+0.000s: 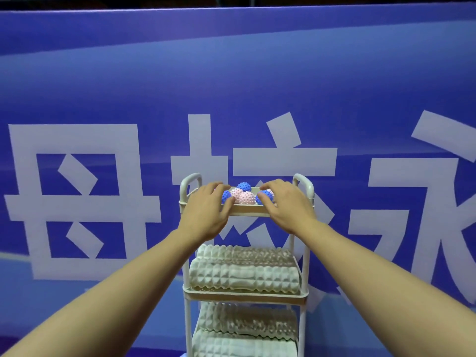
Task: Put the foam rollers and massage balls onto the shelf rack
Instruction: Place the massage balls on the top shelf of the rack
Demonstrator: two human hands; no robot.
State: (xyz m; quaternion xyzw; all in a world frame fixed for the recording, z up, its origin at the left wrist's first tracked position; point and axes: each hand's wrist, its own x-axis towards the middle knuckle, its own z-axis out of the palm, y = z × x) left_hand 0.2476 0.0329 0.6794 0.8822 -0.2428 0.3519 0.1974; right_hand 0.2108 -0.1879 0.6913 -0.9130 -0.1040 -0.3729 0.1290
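A white three-tier shelf rack [246, 210] stands in front of me. Its top tray holds several spiky massage balls: a blue ball [244, 187] at the back, pink balls [242, 196] in the middle. My left hand [206, 212] reaches over the tray's left front, fingers curled around a blue ball [226, 195]. Over the tray's right front, my right hand [286, 204] curls its fingers around another blue ball [265, 196]. Two white ridged foam rollers [244, 275] lie on the middle tier. More white rollers [247, 328] lie on the bottom tier.
A large blue banner with big white characters [77, 191] fills the wall right behind the rack. The rack has a loop handle on each upper corner [191, 179]. The floor is barely visible at the bottom.
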